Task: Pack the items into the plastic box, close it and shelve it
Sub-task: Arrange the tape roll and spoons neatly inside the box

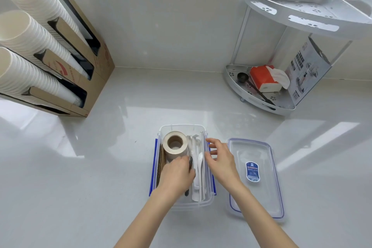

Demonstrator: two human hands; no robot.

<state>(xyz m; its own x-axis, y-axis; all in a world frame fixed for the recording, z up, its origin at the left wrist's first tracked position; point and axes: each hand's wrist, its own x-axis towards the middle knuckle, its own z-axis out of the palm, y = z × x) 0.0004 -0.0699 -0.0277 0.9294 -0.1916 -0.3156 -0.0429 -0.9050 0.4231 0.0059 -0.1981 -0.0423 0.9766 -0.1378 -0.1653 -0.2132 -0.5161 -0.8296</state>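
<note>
On the far left, stacks of white paper cups (30,32) are leaning out of a brown cardboard dispenser (88,70) on the pale glossy surface (80,167). At centre the clear rectangular plastic box (187,206) is sitting open, holding a brown roll of tape (174,144), white plastic spoons (199,169) and flat cardboard along its left wall. The left hand (177,175) is reaching inside, fingers curled down onto a dark slim item; whether it is actually gripping it is hard to tell. The right hand (220,159) is hovering half open over the box's right wall, holding nothing. The blue-edged clear lid (255,177) is lying flat beside it, and the white two-tier corner shelf (302,16) is standing farther right. The upright roll may be standing too tall, stopping the lid from seating.
</note>
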